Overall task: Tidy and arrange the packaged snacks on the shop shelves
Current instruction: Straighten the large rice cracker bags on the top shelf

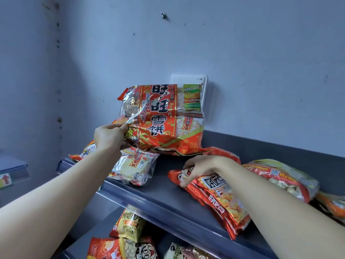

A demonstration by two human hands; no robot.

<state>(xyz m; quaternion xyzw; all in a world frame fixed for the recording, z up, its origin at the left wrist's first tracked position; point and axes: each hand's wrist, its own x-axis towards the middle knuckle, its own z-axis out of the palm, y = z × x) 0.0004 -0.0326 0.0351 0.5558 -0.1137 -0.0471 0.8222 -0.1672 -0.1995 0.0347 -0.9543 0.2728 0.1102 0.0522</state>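
Rice-cracker bag: the big red rice-cracker bag [160,116] stands tilted at the back of the top shelf [162,186], its lower left edge over a smaller clear pack [134,165].
Step in hand: probably propping this bag upright.
Left hand: the left hand [109,136] pinches the bag's left edge with curled fingers.
Right hand: the right hand [200,170] is curled around the end of a red foil snack bag [220,199] that lies flat on the shelf.
Next move: likely calls for steadying the tall bag before the foil one is lifted.

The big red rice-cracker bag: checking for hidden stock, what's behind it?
A white flat item against the wall behind the bag; only its top right corner shows. Anything else is covered.
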